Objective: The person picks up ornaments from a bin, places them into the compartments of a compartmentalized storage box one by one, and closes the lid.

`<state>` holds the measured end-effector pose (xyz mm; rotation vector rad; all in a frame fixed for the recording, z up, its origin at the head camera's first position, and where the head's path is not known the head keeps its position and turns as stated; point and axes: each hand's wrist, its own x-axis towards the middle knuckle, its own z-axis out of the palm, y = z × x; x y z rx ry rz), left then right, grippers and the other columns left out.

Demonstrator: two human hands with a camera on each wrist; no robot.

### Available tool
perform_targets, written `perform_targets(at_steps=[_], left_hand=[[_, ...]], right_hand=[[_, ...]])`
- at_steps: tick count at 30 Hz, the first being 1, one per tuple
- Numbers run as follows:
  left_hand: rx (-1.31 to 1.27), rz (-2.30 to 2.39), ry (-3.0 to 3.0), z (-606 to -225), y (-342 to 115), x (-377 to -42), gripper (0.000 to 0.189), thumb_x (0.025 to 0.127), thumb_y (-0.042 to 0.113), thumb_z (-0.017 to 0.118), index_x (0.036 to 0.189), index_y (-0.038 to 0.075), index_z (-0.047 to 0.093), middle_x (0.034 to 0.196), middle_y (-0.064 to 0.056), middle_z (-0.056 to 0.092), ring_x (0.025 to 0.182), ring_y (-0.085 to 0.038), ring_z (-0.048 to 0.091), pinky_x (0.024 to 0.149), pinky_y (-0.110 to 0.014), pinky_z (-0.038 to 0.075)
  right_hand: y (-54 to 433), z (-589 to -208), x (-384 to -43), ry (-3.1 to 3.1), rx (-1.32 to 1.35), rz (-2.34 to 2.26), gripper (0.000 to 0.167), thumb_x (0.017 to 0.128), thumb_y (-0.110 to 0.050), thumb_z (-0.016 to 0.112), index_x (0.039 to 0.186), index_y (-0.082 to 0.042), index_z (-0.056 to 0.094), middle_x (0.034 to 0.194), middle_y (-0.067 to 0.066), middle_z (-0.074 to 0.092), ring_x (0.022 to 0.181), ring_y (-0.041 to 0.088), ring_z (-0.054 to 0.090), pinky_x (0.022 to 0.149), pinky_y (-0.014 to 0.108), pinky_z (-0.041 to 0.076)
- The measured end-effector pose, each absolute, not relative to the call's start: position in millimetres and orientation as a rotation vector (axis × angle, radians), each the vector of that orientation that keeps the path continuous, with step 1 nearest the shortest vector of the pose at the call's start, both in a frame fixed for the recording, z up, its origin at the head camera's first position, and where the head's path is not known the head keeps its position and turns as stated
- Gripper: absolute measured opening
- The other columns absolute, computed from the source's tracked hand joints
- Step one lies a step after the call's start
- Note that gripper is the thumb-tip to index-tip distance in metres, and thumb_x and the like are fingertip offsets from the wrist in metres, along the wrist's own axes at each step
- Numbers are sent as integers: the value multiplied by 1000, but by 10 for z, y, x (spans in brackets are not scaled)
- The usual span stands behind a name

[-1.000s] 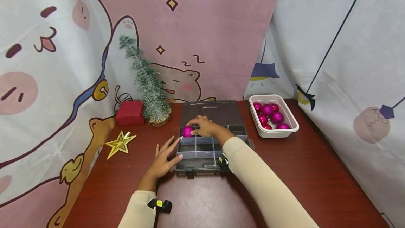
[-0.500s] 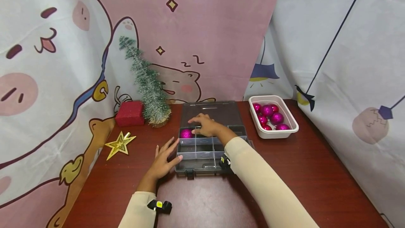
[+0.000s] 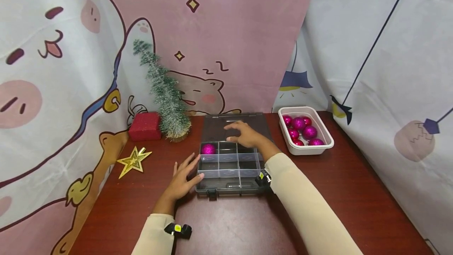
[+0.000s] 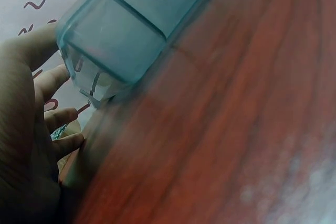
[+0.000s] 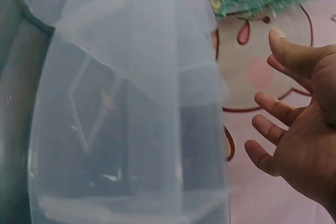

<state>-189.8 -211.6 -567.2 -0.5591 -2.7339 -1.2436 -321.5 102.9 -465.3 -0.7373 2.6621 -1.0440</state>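
Observation:
A clear grey divided plastic box (image 3: 226, 186) lies on the table with its lid (image 3: 233, 123) folded back. One glittery magenta bauble (image 3: 208, 149) sits in its back left compartment. Beside the box's left wall is my left hand (image 3: 182, 182), fingers spread and the thumb at the rim; the left wrist view shows those fingers along the box's corner (image 4: 110, 40). My right hand (image 3: 245, 134) hovers over the back of the box, holding nothing. Its fingers are loosely bent and parted in the right wrist view, to the right of a translucent divider (image 5: 121, 129).
At the back right stands a white tub (image 3: 313, 150) of several magenta baubles. A frosted mini Christmas tree (image 3: 166, 93), a red box (image 3: 145, 126) and a gold star (image 3: 134, 161) are at the left. A printed curtain (image 3: 247, 42) borders the table.
The right hand has let go of the magenta bauble, leaving it in the back left compartment, and has moved right and up. The left hand stays where it was.

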Motion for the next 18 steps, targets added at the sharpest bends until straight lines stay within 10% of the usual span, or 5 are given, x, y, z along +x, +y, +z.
perform_targets(at_steps=[18], left_hand=[[-574, -1216, -2709, -5659, -2107, -1888, 74, 101, 38, 73, 167, 17, 47, 174, -26, 40, 161, -51, 36, 121, -89, -1]], right_hand=[[1735, -4623, -3167, 2673, -601, -1319, 56, 102, -26, 79, 153, -11, 63, 164, 20, 51, 156, 47, 42, 129, 70, 33]])
